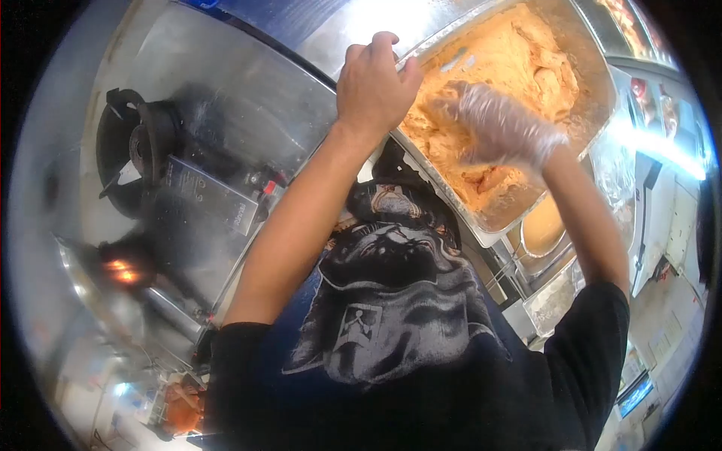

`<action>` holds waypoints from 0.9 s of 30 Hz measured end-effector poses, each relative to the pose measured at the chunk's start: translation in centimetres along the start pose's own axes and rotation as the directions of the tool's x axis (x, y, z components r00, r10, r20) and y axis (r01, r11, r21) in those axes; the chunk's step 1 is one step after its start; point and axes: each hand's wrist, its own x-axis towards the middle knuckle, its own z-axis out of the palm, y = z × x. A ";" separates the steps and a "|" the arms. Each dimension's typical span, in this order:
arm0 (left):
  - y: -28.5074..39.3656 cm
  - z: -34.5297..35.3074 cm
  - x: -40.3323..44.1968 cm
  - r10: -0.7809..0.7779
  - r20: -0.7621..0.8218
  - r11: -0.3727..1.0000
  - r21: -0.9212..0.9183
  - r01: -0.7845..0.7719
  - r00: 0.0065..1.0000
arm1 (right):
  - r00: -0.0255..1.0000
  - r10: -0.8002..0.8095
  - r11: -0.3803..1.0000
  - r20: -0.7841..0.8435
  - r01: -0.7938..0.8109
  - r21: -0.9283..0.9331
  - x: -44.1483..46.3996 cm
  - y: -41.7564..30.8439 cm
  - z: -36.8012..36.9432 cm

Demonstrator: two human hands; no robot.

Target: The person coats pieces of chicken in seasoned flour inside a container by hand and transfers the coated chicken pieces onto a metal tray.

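Observation:
A deep metal tray [481, 239] holds a thick orange, paste-like mixture [519, 45] with lumpy pieces in it. My bare left hand [376, 86] is closed at the tray's near left rim, its thumb against the edge and its fingers curled. Inside the tray, my right hand [504, 124] wears a clear plastic glove and presses into the mixture. Motion smears the gloved fingers, and the mixture partly hides them, so whether they grip any of it does not show.
A metal counter [248, 90] with a black gas burner [139, 150] lies to the left, and a flame glows [124, 270] below it. A round container of orange liquid [543, 225] sits under the tray's right side. Plastic wrapping [613, 177] lies at right. Another person [184, 406] is at lower left.

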 end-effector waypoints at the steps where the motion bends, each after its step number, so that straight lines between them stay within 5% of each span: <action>1: 0.0 0.0 0.0 0.016 -0.009 1.000 0.001 -0.016 1.000 | 0.997 0.032 0.992 -0.064 -0.039 -0.118 -0.4 -1.4 0.6; 10: 0.5 -0.3 -0.1 0.061 0.041 0.997 0.043 -0.063 0.997 | 0.960 0.181 0.797 -0.214 -0.271 -0.541 0.6 -5.1 7.4; 14: 0.3 -0.6 -0.1 0.106 0.025 0.993 0.045 -0.107 0.994 | 0.949 0.225 0.798 -0.219 -0.309 -0.518 1.4 -3.9 7.0; 16: 0.2 -0.6 -0.2 0.146 0.042 0.988 0.051 -0.148 0.988 | 0.870 0.333 0.837 -0.365 -0.451 -0.311 1.5 -1.7 7.9; 20: 0.1 -0.7 -0.3 0.145 0.043 0.987 0.061 -0.148 0.988 | 0.764 0.363 0.817 -0.533 -0.537 -0.213 2.1 4.5 7.7; 22: 0.0 -0.6 -0.1 0.153 0.060 0.988 0.017 -0.154 0.986 | 0.694 0.663 0.740 -0.281 -0.665 0.102 2.0 7.5 6.0; 23: 0.0 -0.5 0.0 0.150 0.056 0.988 0.023 -0.151 0.987 | 0.698 0.657 0.745 -0.284 -0.660 0.101 2.6 7.8 6.0; 25: 0.1 -0.3 0.1 0.158 0.036 0.987 -0.007 -0.158 0.987 | 0.520 0.795 0.587 -0.313 -0.789 0.181 3.6 7.3 5.7; 27: 0.1 -0.3 0.1 0.154 0.042 0.988 -0.014 -0.154 0.987 | 0.575 0.777 0.618 -0.258 -0.774 0.137 3.9 5.5 5.7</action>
